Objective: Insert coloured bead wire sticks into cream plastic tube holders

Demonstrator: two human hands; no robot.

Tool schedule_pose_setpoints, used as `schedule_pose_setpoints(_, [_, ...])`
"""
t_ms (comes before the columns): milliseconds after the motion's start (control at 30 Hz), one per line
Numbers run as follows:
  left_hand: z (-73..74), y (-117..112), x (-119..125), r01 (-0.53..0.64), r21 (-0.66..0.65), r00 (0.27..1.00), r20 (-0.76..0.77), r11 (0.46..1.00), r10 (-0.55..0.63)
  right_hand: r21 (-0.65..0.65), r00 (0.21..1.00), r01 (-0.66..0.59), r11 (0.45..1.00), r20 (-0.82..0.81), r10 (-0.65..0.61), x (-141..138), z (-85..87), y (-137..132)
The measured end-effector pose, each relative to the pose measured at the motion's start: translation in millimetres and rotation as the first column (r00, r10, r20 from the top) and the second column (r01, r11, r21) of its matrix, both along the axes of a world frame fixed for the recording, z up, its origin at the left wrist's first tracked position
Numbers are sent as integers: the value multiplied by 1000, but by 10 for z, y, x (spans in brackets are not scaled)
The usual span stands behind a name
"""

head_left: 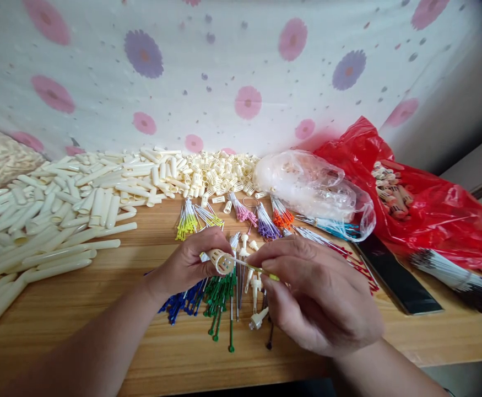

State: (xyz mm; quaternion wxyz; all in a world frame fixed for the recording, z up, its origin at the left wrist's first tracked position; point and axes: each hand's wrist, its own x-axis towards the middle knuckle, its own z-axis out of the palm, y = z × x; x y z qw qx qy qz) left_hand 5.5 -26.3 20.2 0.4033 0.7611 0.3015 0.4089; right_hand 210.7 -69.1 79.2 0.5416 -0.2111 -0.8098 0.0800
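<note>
My left hand pinches a small cream slotted plastic holder above the wooden table. My right hand is closed on a thin white refill with a yellow-green tip, whose other end meets the holder. Under my hands lie bundles of green refills and blue refills, with a few small white plastic pieces beside them.
Long cream tubes are heaped at left; small cream holders at back centre. Yellow, pink, purple and orange refill bundles lie mid-table. A clear bag, a red bag and a dark strip are at right.
</note>
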Motion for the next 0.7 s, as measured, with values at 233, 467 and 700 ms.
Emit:
schedule_pose_setpoints(233, [0, 14, -22, -1, 92, 1000, -22, 996, 3, 30, 999, 9, 1000, 43, -10, 10, 5, -40])
schedule_pose_setpoints(467, [-11, 15, -28, 2, 95, 1000, -30, 995, 1, 17, 998, 21, 1000, 65, -22, 10, 0, -36])
schedule_pose_setpoints(700, [-35, 17, -40, -11, 197, 994, -104, 980, 32, 3, 998, 53, 999, 43, -53, -81, -120, 83])
